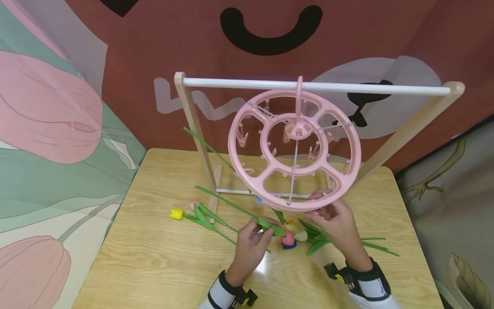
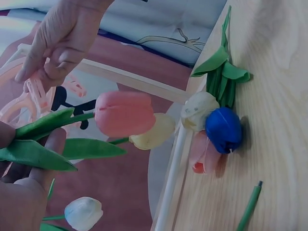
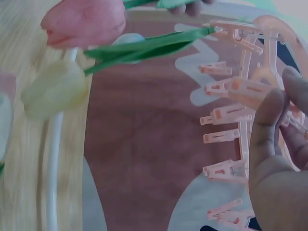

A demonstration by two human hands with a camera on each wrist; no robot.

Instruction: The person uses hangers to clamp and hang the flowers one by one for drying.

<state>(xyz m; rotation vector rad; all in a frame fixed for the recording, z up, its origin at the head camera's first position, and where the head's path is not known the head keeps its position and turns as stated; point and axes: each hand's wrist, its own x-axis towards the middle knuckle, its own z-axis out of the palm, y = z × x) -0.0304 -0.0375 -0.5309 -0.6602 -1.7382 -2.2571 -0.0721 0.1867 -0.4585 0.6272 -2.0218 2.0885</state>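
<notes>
My left hand (image 1: 252,245) holds a pink tulip (image 2: 124,114) by its green stem, close to the leaves. The stem slants up and left above the table in the head view. With thumb and finger, my right hand (image 1: 340,225) pinches a pink clip (image 3: 250,90) on the near right rim of the round hanger (image 1: 247,169). A pale yellow tulip (image 3: 55,91) hangs blossom down, its stem end at another clip (image 3: 236,32). A pale blue tulip (image 2: 83,213) shows below the held one in the left wrist view.
The hanger hooks over the white bar (image 1: 239,83) of a wooden stand (image 1: 198,128). On the table (image 1: 154,266), a yellow tulip (image 1: 177,214) and a light pink one (image 1: 194,205) lie left; blue (image 2: 224,130), white (image 2: 198,110) and pink (image 2: 204,151) blossoms lie together toward the right.
</notes>
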